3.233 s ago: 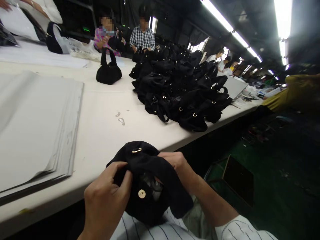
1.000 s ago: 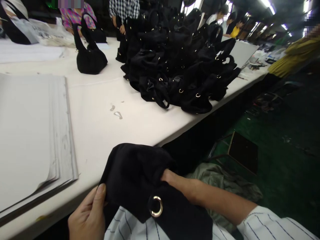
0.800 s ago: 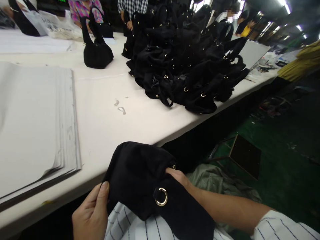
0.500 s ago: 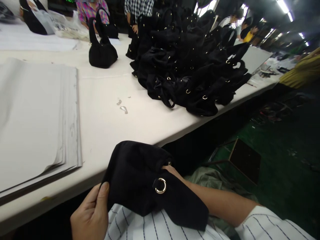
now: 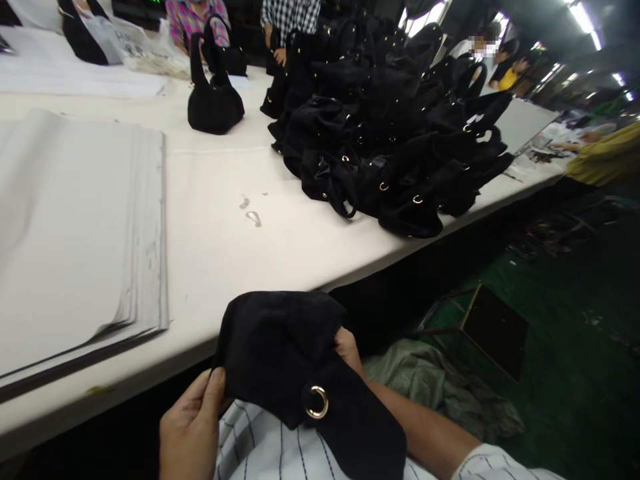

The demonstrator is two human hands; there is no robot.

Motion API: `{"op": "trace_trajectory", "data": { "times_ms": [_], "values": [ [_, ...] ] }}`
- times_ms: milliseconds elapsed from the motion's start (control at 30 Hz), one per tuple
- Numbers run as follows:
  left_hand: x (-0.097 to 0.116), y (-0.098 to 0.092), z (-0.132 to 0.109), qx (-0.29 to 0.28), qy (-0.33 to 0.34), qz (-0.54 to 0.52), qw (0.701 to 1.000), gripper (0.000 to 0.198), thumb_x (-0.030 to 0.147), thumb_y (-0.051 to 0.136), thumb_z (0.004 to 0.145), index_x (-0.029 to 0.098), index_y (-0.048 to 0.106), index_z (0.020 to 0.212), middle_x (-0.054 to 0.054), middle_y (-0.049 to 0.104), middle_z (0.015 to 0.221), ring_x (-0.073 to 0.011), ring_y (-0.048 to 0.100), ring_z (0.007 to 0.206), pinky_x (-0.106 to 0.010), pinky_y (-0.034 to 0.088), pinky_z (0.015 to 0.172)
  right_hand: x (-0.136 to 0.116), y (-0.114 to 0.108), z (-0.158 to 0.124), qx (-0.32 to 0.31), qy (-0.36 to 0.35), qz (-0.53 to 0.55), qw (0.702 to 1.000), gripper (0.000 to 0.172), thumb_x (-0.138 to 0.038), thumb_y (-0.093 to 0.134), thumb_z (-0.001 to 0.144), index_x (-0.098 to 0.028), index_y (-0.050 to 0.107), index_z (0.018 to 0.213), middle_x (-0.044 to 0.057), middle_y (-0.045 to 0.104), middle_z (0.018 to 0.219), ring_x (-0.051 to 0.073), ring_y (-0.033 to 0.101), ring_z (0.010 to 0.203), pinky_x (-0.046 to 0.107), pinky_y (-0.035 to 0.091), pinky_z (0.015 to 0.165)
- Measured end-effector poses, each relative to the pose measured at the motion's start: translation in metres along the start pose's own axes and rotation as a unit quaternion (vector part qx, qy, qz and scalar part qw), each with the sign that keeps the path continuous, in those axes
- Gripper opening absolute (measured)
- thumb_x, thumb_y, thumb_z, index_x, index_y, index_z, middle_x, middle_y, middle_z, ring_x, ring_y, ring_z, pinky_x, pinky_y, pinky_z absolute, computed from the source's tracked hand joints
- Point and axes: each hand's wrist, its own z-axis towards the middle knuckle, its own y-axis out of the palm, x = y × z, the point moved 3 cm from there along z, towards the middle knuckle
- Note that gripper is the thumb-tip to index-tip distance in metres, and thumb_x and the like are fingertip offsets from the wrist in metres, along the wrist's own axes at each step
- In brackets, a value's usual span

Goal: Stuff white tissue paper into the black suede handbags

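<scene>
A black fabric handbag (image 5: pixel 280 353) with a gold ring (image 5: pixel 317 403) on its side is held over my lap, just off the table's front edge. My left hand (image 5: pixel 195 417) pinches the bag's lower left corner between thumb and fingers. On the other side, my right hand (image 5: pixel 349 348) reaches into the bag's opening; its fingers are hidden inside the cloth. The bag's wide strap (image 5: pixel 370 427) hangs down to the lower right, across my right forearm.
A big pile of black bags (image 5: pixel 380 127) with gold rings covers the far right of the white table (image 5: pixel 210 260). One bag (image 5: pixel 216 107) stands upright beside it. Large paper sheets (image 5: pixel 75 227) are stacked at left. Co-workers stand behind. A stool (image 5: pixel 495 330) is on the green floor.
The bag has tilted and slid slightly down, its gold ring lower now. My left hand has shifted a little to the right with its corner. The camera view has turned slightly left.
</scene>
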Motion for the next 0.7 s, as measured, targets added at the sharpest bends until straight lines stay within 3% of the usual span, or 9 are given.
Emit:
{"op": "trace_trajectory", "data": {
  "times_ms": [133, 233, 333, 433, 533, 633, 700],
  "values": [
    [-0.001, 0.01, 0.013, -0.076, -0.014, -0.086, 0.993, 0.043, 0.056, 0.068, 0.078, 0.017, 0.068, 0.096, -0.004, 0.075, 0.09, -0.0246, 0.07, 0.084, -0.033, 0.058, 0.077, -0.002, -0.002, 0.0, -0.002, -0.017, 0.064, 0.998, 0.042, -0.06, 0.074, 0.069, -0.021, 0.076, 0.083, 0.008, 0.072, 0.076, 0.03, 0.068, 0.092, 0.038, 0.057, 0.082],
    [0.015, 0.005, 0.017, -0.113, 0.002, -0.055, 0.992, 0.045, 0.056, 0.073, 0.073, 0.018, 0.069, 0.098, -0.004, 0.075, 0.094, -0.023, 0.069, 0.086, -0.03, 0.057, 0.08, 0.007, -0.005, -0.003, -0.023, -0.034, 0.038, 0.998, 0.035, -0.056, 0.075, 0.07, -0.022, 0.077, 0.08, 0.009, 0.071, 0.076, 0.029, 0.068, 0.089, 0.038, 0.057, 0.08],
    [0.038, -0.002, 0.019, -0.13, 0.065, 0.021, 0.989, 0.05, 0.057, 0.074, 0.071, 0.02, 0.069, 0.105, -0.005, 0.073, 0.101, -0.0227, 0.067, 0.093, -0.029, 0.054, 0.087, 0.015, -0.011, -0.006, -0.059, -0.034, -0.004, 0.998, 0.031, -0.05, 0.074, 0.073, -0.022, 0.077, 0.086, 0.01, 0.071, 0.079, 0.029, 0.067, 0.084, 0.038, 0.056, 0.081],
    [0.051, -0.003, 0.023, -0.134, 0.109, 0.096, 0.98, 0.045, 0.061, 0.063, 0.078, 0.019, 0.071, 0.094, -0.004, 0.071, 0.09, -0.0241, 0.064, 0.091, -0.028, 0.053, 0.08, 0.017, -0.017, -0.009, -0.119, 0.05, -0.055, 0.99, 0.035, -0.043, 0.07, 0.078, -0.019, 0.074, 0.103, 0.011, 0.071, 0.084, 0.027, 0.067, 0.083, 0.036, 0.055, 0.082],
    [0.052, 0.002, 0.027, -0.133, 0.123, 0.107, 0.978, 0.045, 0.06, 0.054, 0.085, 0.018, 0.07, 0.084, -0.002, 0.067, 0.077, -0.0216, 0.062, 0.081, -0.025, 0.05, 0.069, 0.011, -0.027, -0.015, -0.12, 0.158, -0.085, 0.976, 0.034, -0.035, 0.068, 0.079, -0.019, 0.069, 0.109, 0.007, 0.07, 0.084, 0.023, 0.065, 0.077, 0.033, 0.054, 0.076],
    [0.049, 0.006, 0.029, -0.118, 0.128, 0.088, 0.981, 0.043, 0.058, 0.055, 0.085, 0.017, 0.07, 0.086, -0.002, 0.068, 0.077, -0.0192, 0.061, 0.076, -0.024, 0.048, 0.065, 0.005, -0.036, -0.023, -0.139, 0.2, -0.025, 0.97, 0.02, -0.037, 0.073, 0.075, -0.018, 0.069, 0.08, 0.002, 0.063, 0.068, 0.018, 0.06, 0.063, 0.028, 0.051, 0.061],
    [0.048, 0.008, 0.029, -0.105, 0.129, 0.083, 0.983, 0.044, 0.058, 0.055, 0.085, 0.017, 0.07, 0.085, -0.002, 0.068, 0.075, -0.0192, 0.061, 0.074, -0.024, 0.048, 0.063, 0.007, -0.039, -0.025, -0.186, 0.189, -0.01, 0.964, 0.028, -0.04, 0.074, 0.074, -0.017, 0.063, 0.062, 0.001, 0.058, 0.062, 0.017, 0.058, 0.059, 0.027, 0.048, 0.055]
  ]
}}
